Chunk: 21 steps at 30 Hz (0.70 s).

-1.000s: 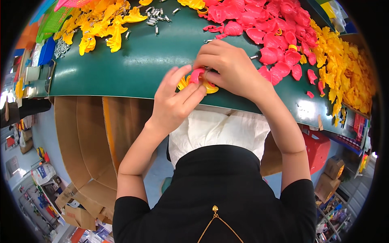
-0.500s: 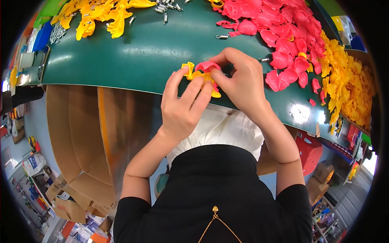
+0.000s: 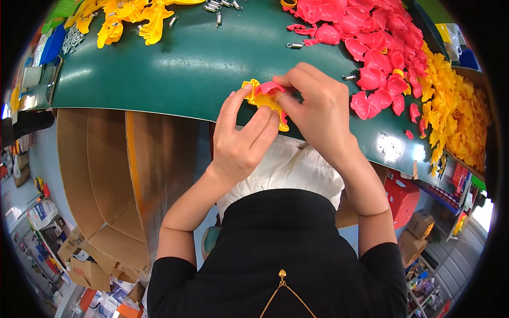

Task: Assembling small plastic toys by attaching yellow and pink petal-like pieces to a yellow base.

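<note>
Over the front edge of the green table, my left hand point(image 3: 245, 135) grips a yellow plastic piece point(image 3: 260, 98), fingers curled round its near side. My right hand point(image 3: 318, 103) pinches a curved pink plastic piece point(image 3: 269, 87) with thumb and forefinger, against the yellow one. The two pieces touch; how they fit together is partly hidden by my fingers. Right of my right hand lies a heap of glossy pink plastic pieces point(image 3: 379, 66). A small metal spring point(image 3: 349, 78) sits between that heap and my hand, and another spring point(image 3: 295, 45) lies farther back.
Yellow pieces point(image 3: 154, 26) and several springs point(image 3: 219, 19) lie at the table's far left. A large pile of yellow pieces point(image 3: 461, 122) fills the right side. Below the table point(image 3: 132, 85) at left stands an open cardboard box point(image 3: 95, 175). A red bin point(image 3: 401, 196) is below right.
The yellow piece has tilted slightly in my left hand, showing more of its upper end. Both hands stay close together with the same grips. The view has shifted a little.
</note>
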Tool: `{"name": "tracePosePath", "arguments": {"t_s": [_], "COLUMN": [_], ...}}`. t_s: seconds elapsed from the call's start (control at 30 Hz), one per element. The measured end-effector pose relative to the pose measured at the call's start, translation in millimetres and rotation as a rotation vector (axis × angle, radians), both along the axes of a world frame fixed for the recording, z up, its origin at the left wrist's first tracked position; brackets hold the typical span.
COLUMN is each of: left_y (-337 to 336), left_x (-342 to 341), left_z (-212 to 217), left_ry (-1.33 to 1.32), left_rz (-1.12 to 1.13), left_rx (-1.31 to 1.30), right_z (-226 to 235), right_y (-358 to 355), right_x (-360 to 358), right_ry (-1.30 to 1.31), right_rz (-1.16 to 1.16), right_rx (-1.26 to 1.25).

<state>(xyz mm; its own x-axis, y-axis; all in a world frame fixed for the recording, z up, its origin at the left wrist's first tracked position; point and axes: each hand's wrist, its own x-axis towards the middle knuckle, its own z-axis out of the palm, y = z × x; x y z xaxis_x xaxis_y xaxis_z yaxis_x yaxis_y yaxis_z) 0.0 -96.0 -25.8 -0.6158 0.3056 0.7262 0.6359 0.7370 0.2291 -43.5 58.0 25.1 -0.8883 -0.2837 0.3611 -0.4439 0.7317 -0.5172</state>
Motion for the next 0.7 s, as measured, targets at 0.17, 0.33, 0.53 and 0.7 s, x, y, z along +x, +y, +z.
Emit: {"name": "tracePosePath", "arguments": {"t_s": [0.17, 0.33, 0.53, 0.7], "left_y": [-2.5, -1.8, -1.5, -2.5], "left_x": [-1.8, -0.4, -3.2, -8.8], "left_z": [2.1, 0.8, 1.5, 3.9], "left_ry": [-0.003, -0.007, -0.003, 0.004], "left_rz": [-0.031, -0.041, -0.056, -0.076], "left_rx": [0.013, 0.018, 0.020, 0.014], "right_z": [6.5, 9.8, 5.3, 14.6], "right_y": [3.0, 4.8, 2.5, 1.3], "right_x": [-11.6, -8.9, -7.0, -12.4], "right_ry": [-0.079, -0.152, -0.099, -0.114], "right_rz": [0.079, 0.049, 0.049, 0.058], "right_rx": [0.025, -0.053, -0.030, 0.134]}}
